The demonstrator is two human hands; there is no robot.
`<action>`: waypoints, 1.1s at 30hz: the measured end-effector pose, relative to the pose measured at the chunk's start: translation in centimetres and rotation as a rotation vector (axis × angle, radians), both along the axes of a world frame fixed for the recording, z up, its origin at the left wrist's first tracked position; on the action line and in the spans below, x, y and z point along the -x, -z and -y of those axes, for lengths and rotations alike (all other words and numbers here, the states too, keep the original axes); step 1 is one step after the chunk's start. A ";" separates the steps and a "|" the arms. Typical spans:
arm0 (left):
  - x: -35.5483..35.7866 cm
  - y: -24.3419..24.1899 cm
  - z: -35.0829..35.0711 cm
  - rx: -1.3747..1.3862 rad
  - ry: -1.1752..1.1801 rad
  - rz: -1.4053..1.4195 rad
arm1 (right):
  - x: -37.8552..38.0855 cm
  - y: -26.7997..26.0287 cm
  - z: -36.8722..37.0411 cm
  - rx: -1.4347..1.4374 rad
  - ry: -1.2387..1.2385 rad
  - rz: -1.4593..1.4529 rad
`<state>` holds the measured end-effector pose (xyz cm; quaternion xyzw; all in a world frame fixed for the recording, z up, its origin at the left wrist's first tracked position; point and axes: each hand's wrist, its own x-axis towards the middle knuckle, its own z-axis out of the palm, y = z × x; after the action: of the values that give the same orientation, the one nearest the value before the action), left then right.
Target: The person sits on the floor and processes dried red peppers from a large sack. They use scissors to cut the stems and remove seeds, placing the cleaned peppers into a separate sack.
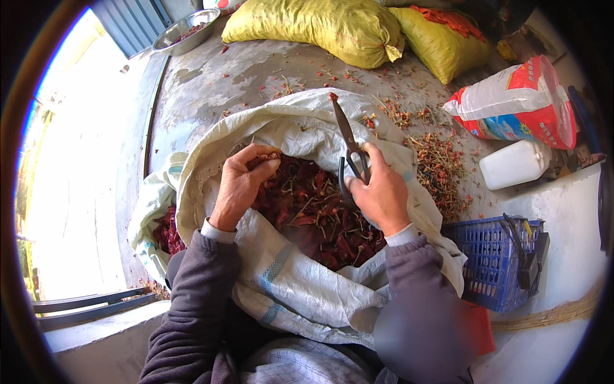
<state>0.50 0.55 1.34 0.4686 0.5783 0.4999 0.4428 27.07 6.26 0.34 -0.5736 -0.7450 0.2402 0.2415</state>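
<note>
A large white woven sack (331, 300) lies open before me, filled with dried red chili peppers (316, 211) that have pale stems. Over its left side my left hand (242, 185) pinches a dried chili pepper (266, 158) between thumb and fingers; most of the pod is hidden by the hand. My right hand (381, 189) grips a pair of dark metal scissors (346, 126) by the handles, above the sack's right part. The scissors' blades point away from me and look closed, with a small red bit (333, 96) at the tip.
Cut stems (439, 173) lie heaped on the concrete floor right of the sack. A blue plastic basket (494, 259), a white jug (515, 164) and a red-and-white bag (508, 105) stand at right. Yellow sacks (316, 26) and a metal basin (206, 36) lie beyond; a smaller sack (148, 216) is at left.
</note>
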 end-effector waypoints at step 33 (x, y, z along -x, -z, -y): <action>0.4 -1.2 0.3 0.090 0.010 0.091 | 3.2 -0.2 3.9 -0.250 -0.390 -0.114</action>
<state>0.11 0.24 2.51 0.4279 0.5772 0.4919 0.4917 23.88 2.33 0.58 -0.3701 -0.8507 0.2201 0.3015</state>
